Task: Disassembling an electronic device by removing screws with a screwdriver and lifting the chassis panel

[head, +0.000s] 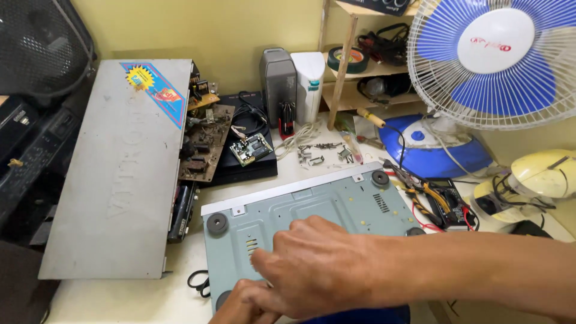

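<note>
A flat grey-green metal device case (pixel 336 207) lies upside down on the white table, its round black rubber feet facing up. My right hand (pixel 312 264) reaches in from the right and rests over the case's near edge, fingers curled down. My left hand (pixel 243 306) shows only partly at the bottom edge, just under the right hand and touching it by the case's near left corner. What the fingers hold is hidden.
A large grey metal cover (pixel 114 174) leans at the left over exposed circuit boards (pixel 207 141). Loose screws (pixel 318 153) lie behind the case. A multimeter with leads (pixel 447 201) sits to the right, below a blue-bladed fan (pixel 498 60). Wooden shelves stand behind.
</note>
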